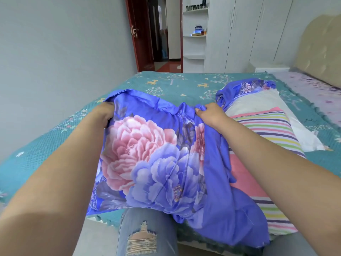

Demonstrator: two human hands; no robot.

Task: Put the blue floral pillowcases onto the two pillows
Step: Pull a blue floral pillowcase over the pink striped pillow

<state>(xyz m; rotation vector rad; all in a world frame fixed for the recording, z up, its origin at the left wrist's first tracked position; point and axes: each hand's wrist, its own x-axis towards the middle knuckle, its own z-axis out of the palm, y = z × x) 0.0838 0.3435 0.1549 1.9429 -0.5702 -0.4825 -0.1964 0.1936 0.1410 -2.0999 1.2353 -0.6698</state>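
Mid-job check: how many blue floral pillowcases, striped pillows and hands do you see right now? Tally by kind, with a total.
Blue floral pillowcases: 2, one gripped in both hands, one lying further back on the bed
Striped pillows: 1 showing; a second cannot be made out
Hands: 2, left hand, right hand
Total: 5

We cannot see the left hand's (pixel 103 113) fingers, tucked inside the blue floral pillowcase (pixel 147 154); that cloth hides the striped pillow's (pixel 267 137) left part at frame centre.
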